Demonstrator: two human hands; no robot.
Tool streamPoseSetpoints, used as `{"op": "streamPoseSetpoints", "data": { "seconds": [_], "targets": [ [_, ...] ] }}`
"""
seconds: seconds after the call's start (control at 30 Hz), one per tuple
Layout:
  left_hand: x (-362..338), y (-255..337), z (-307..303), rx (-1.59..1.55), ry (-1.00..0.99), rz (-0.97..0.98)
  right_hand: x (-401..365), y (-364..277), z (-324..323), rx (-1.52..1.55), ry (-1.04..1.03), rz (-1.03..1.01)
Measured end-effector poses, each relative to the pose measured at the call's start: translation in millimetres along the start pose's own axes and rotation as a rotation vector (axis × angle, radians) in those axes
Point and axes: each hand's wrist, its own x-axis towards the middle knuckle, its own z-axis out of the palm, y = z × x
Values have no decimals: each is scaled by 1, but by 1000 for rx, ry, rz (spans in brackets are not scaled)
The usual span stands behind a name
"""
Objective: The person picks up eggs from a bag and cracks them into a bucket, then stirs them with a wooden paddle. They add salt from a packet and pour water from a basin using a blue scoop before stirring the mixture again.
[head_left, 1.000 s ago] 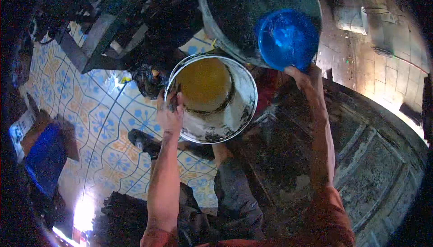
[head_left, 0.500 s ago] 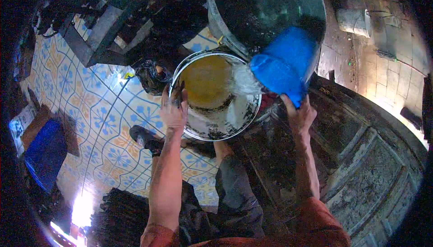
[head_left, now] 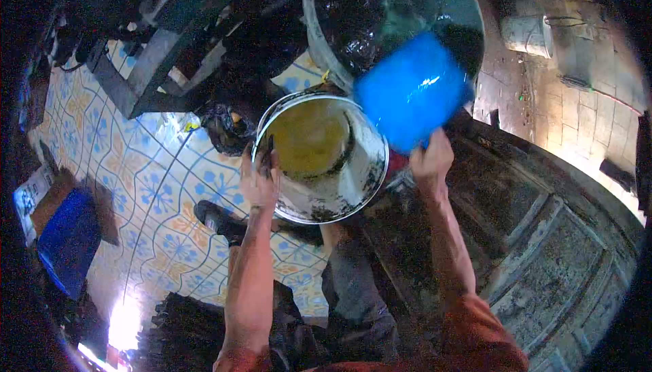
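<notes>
My left hand [head_left: 259,180] is closed on the left rim of a white bucket [head_left: 360,178], which is tilted and stained dark inside. Cloudy yellow-brown liquid [head_left: 309,137] lies in its bottom. In my right hand [head_left: 433,160] is a blue plastic water dipper [head_left: 411,90], gripped at its near end and tipped at the bucket's right edge. Its mouth is turned out of sight, and no stream of water shows. Behind the dipper stands a large drum [head_left: 314,29] with dark water inside.
A carved wooden panel [head_left: 550,256] lies to the right. Patterned floor tiles [head_left: 159,188] spread on the left, with a dark plastic bag [head_left: 227,127] near the bucket. A blue object [head_left: 71,239] sits at far left, a white bucket [head_left: 528,36] lies at upper right.
Water was pouring from the dipper into the bucket; the stream is gone. My right hand has moved left and turned the dipper further over. The bucket is tilted more.
</notes>
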Motion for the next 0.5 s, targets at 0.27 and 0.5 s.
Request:
{"op": "streamPoseSetpoints", "data": {
  "seconds": [0.27, 0.5],
  "targets": [
    [8, 14, -7, 55, 25, 28, 169, 37, 62, -285, -95, 238],
    [9, 11, -3, 62, 4, -9, 181, 16, 102, -254, -476, 152]
  ]
}}
